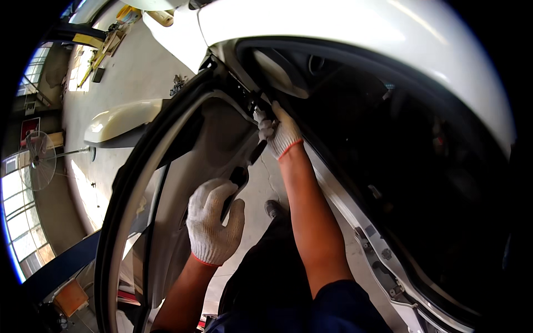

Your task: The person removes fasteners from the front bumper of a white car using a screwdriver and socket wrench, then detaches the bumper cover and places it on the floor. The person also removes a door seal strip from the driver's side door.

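Observation:
In a white knit glove, my right hand (283, 133) reaches into the gap at the hinge side of the open car door (189, 150). Its fingers are closed around a dark bar-shaped thing (257, 152) that sticks out below them; its full shape is hidden. Just above that hand are dark metal hinge parts (252, 101). My left hand (215, 221), gloved the same way, is beside the grey inner door panel, near a dark piece (239, 176) on its edge. The left fingers curl loosely with the thumb apart, and nothing shows between them.
A white car body (333, 25) arches over the dark cabin opening on the right, above a white sill (333, 188). Outside the door juts a white side mirror (125, 121). A standing fan (39, 161) and a yellow-framed rack (102, 55) are at far left.

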Motion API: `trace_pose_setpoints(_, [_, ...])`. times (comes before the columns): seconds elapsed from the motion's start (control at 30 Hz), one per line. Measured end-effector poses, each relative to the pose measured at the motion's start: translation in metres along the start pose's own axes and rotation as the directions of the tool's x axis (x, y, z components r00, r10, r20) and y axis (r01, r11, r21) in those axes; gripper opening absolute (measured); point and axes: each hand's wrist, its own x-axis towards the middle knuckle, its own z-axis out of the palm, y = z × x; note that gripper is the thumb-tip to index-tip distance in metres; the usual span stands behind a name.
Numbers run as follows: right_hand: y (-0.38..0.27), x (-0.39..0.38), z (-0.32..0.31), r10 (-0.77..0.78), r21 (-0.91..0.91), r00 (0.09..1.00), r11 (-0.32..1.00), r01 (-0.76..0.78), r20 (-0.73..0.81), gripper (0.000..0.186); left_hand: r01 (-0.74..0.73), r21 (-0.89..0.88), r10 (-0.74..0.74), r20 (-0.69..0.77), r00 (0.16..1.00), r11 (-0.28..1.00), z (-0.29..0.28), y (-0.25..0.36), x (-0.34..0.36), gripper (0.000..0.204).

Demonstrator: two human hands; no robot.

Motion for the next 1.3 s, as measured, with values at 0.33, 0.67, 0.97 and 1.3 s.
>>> trace_pose_setpoints(0.33, [-0.015, 0.012, -0.143, -0.323, -0.679, 0.947, 0.697, 0.232, -0.008, 0.049, 0.478, -0.214, -0.39, 0.348, 0.852, 0.852, 0.267, -0.154, -0.023, 0.063])
trace_pose_setpoints(0.67, [-0.033, 0.075, -0.216, -0.508, -0.564, 0.836, 0.637, 0.526, 0.207, 0.043, 0.34, -0.369, -0.268, 0.233, 0.935, 0.865, 0.443, -0.229, 0.039, 0.036])
trace_pose_setpoints(0.97, [-0.034, 0.095, -0.23, -0.463, -0.819, 0.845, 0.352, 0.453, 0.268, 0.046, 0.331, -0.408, -0.214, 0.307, 0.927, 0.851, 0.469, -0.256, 0.046, 0.028])
trace_pose_setpoints(1.3, [-0.051, 0.133, -0.199, -0.283, -0.692, 0.632, -0.266, 0.671, 0.722, 0.05, 0.024, -0.485, 0.02, 0.086, 0.996, 0.874, 0.498, -0.275, 0.095, 0.049])
